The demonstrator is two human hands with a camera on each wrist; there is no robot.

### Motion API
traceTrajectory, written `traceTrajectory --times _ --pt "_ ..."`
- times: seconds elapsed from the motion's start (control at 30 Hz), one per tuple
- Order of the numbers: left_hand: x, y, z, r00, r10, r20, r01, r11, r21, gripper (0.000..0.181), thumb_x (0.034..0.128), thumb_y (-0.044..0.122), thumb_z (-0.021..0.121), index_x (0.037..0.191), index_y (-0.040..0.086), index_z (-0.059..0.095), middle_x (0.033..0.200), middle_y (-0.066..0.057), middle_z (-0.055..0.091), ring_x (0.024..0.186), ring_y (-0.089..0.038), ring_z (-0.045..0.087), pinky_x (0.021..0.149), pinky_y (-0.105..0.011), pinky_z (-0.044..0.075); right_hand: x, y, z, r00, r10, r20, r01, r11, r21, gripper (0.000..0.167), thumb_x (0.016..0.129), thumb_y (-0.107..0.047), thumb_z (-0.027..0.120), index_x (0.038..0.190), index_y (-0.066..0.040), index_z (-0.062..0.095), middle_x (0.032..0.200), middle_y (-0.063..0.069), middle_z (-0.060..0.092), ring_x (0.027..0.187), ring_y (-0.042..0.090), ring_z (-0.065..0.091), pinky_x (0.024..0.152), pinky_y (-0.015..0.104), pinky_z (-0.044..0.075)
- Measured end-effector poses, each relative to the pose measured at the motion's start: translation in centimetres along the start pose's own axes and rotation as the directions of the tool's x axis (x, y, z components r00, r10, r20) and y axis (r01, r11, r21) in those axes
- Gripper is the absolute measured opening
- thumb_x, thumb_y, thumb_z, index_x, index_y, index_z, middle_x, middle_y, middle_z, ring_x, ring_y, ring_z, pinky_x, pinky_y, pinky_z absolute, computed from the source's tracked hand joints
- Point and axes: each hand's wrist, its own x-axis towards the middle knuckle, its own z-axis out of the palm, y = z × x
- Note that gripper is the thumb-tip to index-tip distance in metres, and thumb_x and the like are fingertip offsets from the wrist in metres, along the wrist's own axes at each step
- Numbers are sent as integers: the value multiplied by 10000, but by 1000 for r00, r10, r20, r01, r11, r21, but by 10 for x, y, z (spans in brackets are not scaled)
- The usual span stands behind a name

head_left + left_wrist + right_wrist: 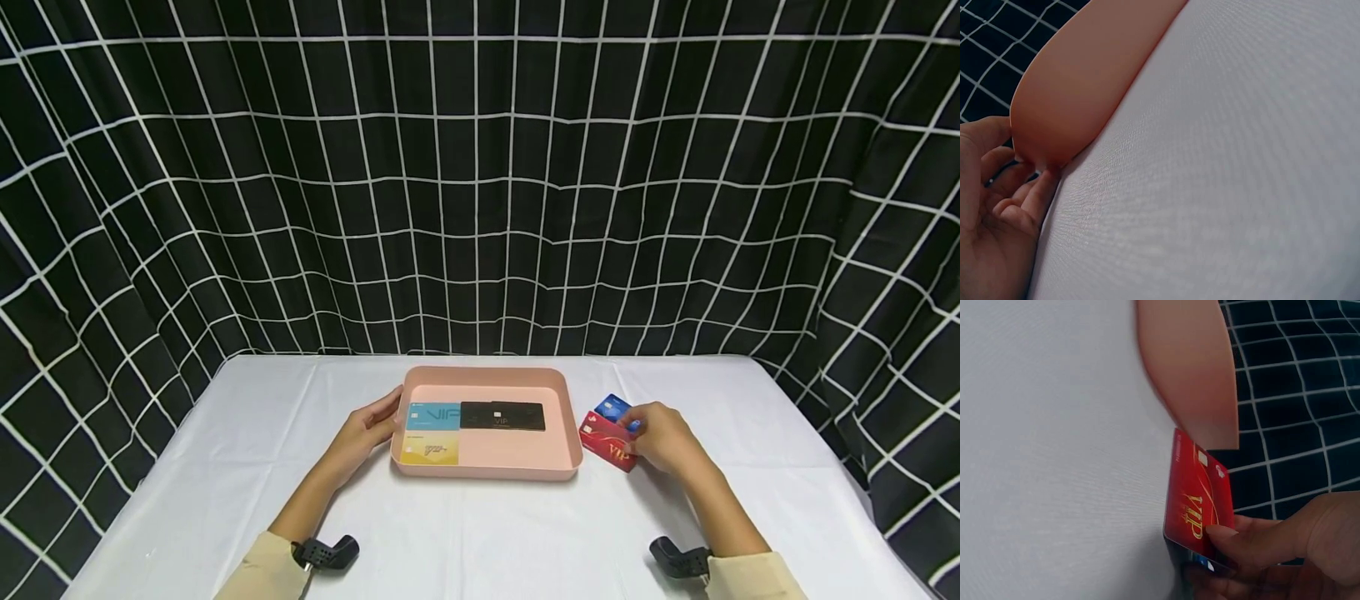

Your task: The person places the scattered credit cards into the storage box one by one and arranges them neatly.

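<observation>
My left hand (369, 427) holds the left end of a shallow pink tray (487, 473); in the left wrist view its fingers (1025, 200) curl against the tray's outer wall (1079, 81). Inside the tray lie a light blue VIP card (433, 416), a yellow card (431, 448) below it, and black cards (517, 416) to the right, which overlap. Just right of the tray, my right hand (663, 437) pinches a red VIP card (603, 439), thumb on its face. A blue card (611, 406) sticks out behind the red one, partly hidden by it and the fingers.
A white cloth (465, 542) covers the table under the tray and hands. Black curtains with a white grid (495, 208) stand behind and at both sides. A black wrist device is worn at each sleeve.
</observation>
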Motion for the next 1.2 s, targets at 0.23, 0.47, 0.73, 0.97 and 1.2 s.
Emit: traceTrajectory --times 0.23,0.47,0.73,0.97,1.2 --pt "1 0 0 1000 -3 1 3 1000 5 589 1044 195 587 1582 119 359 1617 -83 357 1478 -246 357 1110 -320 430 0 -1 -2 1000 27 13 -29 991 129 213 820 104 708 1029 69 730 808 148 689 646 196 601 530 292 559" --pt "0 2 1 1000 -5 -8 5 1000 20 591 1041 190 590 1581 120 361 1611 -88 369 1472 -255 371 1106 -338 438 0 1 -3 1000 7 -10 -6 989 148 191 833 113 665 1010 77 727 764 111 646 580 148 575 485 256 531" --pt "0 1 1 1000 -10 -8 10 1000 14 587 1043 187 588 1582 126 363 1612 -80 369 1473 -250 369 1109 -335 435 0 1 -10 999 -9 -51 19 982 190 176 857 80 684 1029 94 717 796 131 663 587 144 602 486 239 532" --pt "0 1 1 1000 -8 -6 8 1000 19 591 1041 207 595 1581 135 366 1615 -72 363 1477 -245 361 1121 -348 422 0 1 -13 997 6 -82 11 978 209 186 866 87 685 1050 99 711 801 150 664 590 150 610 479 229 518" --pt "0 1 0 1000 -3 -8 3 1000 26 597 1038 218 602 1580 130 369 1614 -76 365 1477 -245 360 1122 -343 419 -1 -3 -18 994 0 -108 23 976 215 189 882 103 650 1058 88 717 811 167 683 674 184 607 499 244 548"
